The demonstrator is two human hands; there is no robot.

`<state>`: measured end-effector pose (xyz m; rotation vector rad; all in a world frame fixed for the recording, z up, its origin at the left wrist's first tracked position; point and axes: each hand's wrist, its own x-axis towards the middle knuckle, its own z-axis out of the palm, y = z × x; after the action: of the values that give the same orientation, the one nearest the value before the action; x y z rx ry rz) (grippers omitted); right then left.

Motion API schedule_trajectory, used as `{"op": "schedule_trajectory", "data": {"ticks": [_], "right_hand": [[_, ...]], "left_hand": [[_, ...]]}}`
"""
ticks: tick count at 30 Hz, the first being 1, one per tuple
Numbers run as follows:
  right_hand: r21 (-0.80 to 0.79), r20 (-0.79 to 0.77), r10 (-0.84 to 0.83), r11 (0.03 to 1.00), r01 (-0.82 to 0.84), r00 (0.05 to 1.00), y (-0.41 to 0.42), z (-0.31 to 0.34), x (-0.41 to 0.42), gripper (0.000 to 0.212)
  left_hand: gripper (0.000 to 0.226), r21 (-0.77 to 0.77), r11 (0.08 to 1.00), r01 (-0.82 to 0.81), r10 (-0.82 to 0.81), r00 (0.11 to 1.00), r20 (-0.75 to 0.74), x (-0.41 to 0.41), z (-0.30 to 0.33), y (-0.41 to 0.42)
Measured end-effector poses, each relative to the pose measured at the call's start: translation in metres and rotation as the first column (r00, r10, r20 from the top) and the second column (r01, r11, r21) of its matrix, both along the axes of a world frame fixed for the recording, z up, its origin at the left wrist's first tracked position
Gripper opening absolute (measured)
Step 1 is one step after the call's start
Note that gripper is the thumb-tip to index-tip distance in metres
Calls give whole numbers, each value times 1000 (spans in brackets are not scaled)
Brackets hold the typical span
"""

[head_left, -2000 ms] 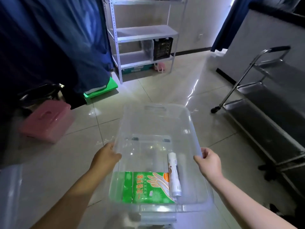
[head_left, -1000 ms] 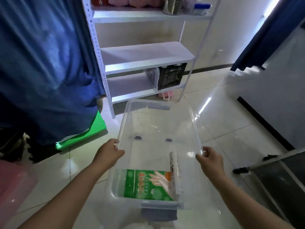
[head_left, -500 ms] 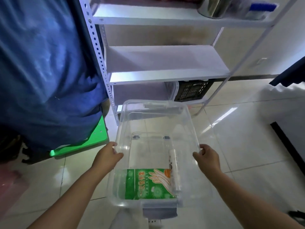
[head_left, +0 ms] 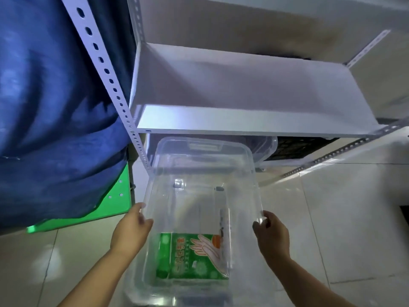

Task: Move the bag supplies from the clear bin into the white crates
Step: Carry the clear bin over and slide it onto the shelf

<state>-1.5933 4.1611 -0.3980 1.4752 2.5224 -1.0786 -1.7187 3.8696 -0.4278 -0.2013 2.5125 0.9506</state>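
I hold a clear bin [head_left: 204, 151] off the floor by its two long sides. My left hand [head_left: 130, 231] grips the left rim and my right hand [head_left: 271, 234] grips the right rim. Inside the bin, at the near end, lies a green packet of disposable gloves [head_left: 192, 255], and a white roll of bags [head_left: 224, 231] rests along its right edge. The bin's far end sits just below the front edge of a white metal shelf [head_left: 243, 125]. No white crate is in sight.
The white shelving unit [head_left: 124, 107] has perforated uprights close to the bin's far left corner. Below the shelf sit another clear bin [head_left: 265, 147] and a black crate [head_left: 296, 147]. A blue curtain [head_left: 55, 107] hangs at left over a green board [head_left: 110, 209]. Tiled floor lies to the right.
I have carried the bin across the floor up to the shelving unit, which now fills the upper view. The cart and the pink box have dropped out of view. Both hands keep their grip.
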Motion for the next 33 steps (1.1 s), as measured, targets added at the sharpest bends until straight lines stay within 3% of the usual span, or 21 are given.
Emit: {"op": "schedule_trajectory", "data": {"ticks": [5, 10, 18, 23, 30, 33], "right_hand": [[-25, -51, 21, 999, -23, 998, 27, -54, -74, 38], [17, -125, 55, 998, -53, 991, 52, -109, -133, 41], [9, -301, 58, 998, -58, 952, 80, -161, -194, 34], [28, -305, 111, 994, -108, 946, 98, -168, -219, 22], [14, -277, 120, 993, -121, 953, 105, -165, -223, 30], [-10, -247, 130, 991, -136, 960, 104, -158, -220, 34]], "left_hand": [[39, 117, 985, -130, 130, 991, 5, -55, -49, 25], [20, 331, 842, -426, 399, 905, 148, -99, -94, 45], [34, 512, 762, -397, 404, 909, 102, -142, -107, 73], [33, 516, 752, -410, 435, 897, 78, -155, -111, 85], [22, 469, 809, -356, 386, 922, 34, -145, -111, 85], [18, 393, 791, -469, 482, 873, 73, -117, -118, 84]]}}
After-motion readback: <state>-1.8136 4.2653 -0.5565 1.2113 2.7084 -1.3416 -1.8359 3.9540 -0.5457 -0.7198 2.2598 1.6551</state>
